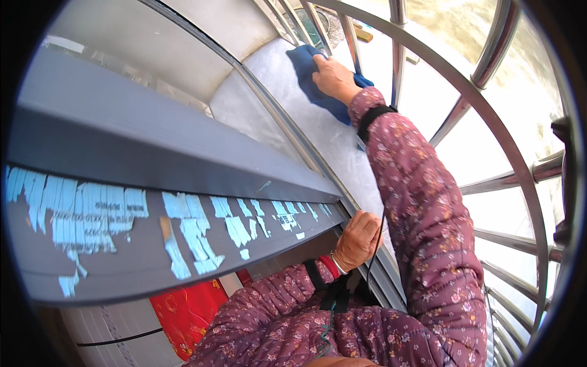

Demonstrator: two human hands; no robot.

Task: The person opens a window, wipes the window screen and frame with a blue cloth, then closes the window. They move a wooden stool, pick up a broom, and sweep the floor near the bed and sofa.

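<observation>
My right hand (pixel 335 78) reaches far forward and grips a dark blue cloth (pixel 307 80), which lies on the pale stone sill (pixel 284 69) outside the window, close against the metal bars. Part of the cloth hangs out behind my wrist. My left hand (pixel 357 241) is near my body with its fingers curled, beside the grey metal window track (pixel 321 172). Whether it grips the track's edge or a thin black cord (pixel 375 252) beside it cannot be told. Both arms wear floral quilted sleeves with black straps.
Curved stainless steel bars (pixel 504 133) enclose the right side. A grey window frame (pixel 183 133) with torn blue protective film (pixel 98 206) juts in from the left. Red patterned fabric (pixel 188 312) lies below it. Beyond the bars is a small yellowish block (pixel 363 35).
</observation>
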